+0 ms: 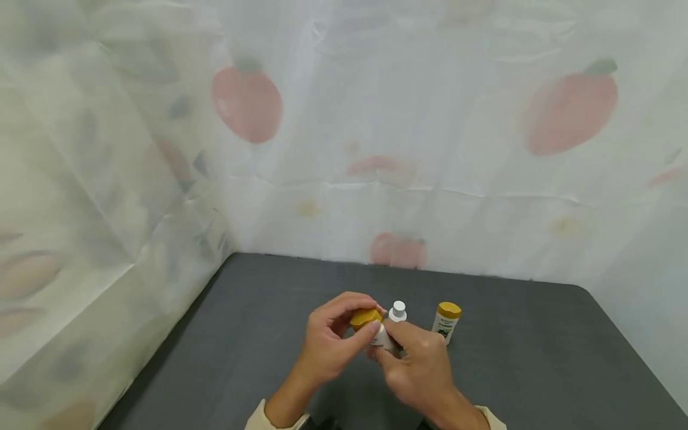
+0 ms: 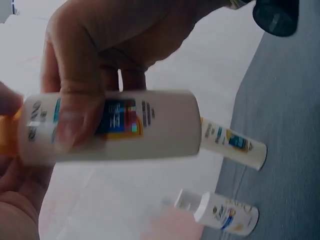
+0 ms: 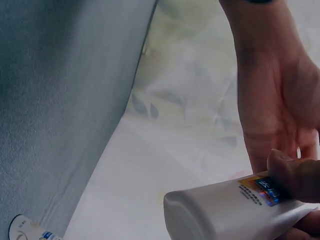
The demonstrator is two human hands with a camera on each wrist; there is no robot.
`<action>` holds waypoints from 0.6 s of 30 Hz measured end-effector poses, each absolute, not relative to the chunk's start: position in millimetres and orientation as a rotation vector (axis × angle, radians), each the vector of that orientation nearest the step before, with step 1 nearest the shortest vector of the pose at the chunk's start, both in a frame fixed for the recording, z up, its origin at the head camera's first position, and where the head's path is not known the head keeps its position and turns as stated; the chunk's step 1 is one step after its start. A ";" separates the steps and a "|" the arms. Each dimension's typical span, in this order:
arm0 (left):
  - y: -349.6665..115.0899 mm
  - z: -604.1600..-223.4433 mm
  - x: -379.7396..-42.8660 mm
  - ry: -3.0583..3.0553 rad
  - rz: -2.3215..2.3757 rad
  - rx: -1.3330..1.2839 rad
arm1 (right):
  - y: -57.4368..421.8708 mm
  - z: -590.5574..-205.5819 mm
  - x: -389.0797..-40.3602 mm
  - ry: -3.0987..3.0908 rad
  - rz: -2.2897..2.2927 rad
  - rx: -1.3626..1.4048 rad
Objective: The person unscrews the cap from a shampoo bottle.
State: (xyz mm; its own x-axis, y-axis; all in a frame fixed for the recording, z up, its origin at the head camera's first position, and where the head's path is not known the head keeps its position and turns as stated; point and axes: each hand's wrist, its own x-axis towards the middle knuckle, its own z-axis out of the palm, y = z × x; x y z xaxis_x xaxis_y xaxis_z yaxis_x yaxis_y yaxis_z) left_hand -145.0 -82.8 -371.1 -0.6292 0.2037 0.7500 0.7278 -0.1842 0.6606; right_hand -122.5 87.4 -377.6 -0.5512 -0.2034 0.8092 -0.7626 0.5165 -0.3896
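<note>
White bottle (image 1: 380, 339) held in both hands above the dark table (image 1: 258, 334).
The right hand (image 1: 421, 365) grips its body; the left hand (image 1: 332, 339) pinches its yellow cap (image 1: 365, 317). Beyond stand a white-capped bottle (image 1: 398, 310) and, farther right, a second yellow-capped bottle (image 1: 447, 321).

Passable leftward from the left hand (image 1: 332, 343) across the flat dark-grey tabletop (image 1: 252, 334), as far as the white sheeting (image 1: 107, 179) printed with red fruit. Closed toward the right hand (image 1: 423, 364) by the held white bottle with yellow cap (image 1: 381, 340). Blocked just beyond both hands by the upright white bottle with white cap (image 1: 398, 311); narrowly clear between that and the upright white bottle with yellow cap (image 1: 446, 322), then wide to the right.
</note>
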 end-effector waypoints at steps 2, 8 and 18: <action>-79.0 -370.2 -145.6 -1.681 -1.876 -1.094 | 86.4 -379.3 -121.4 -2.027 0.988 0.801; -74.7 -370.7 -146.9 -1.664 -1.926 -1.067 | 87.8 -381.2 -122.5 -1.996 1.011 0.804; -83.5 -375.5 -146.5 -1.689 -1.912 -1.137 | 94.5 -377.1 -124.4 -2.008 0.963 0.785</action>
State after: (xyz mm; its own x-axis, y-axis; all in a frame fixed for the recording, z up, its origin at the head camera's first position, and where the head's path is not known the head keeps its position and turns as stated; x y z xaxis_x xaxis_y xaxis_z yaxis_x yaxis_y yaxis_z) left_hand -146.5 -83.5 -375.5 -0.6184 0.2433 0.7472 0.7115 -0.2304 0.6638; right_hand -124.4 94.5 -377.1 -0.5216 -0.1972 0.8301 -0.7706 0.5264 -0.3592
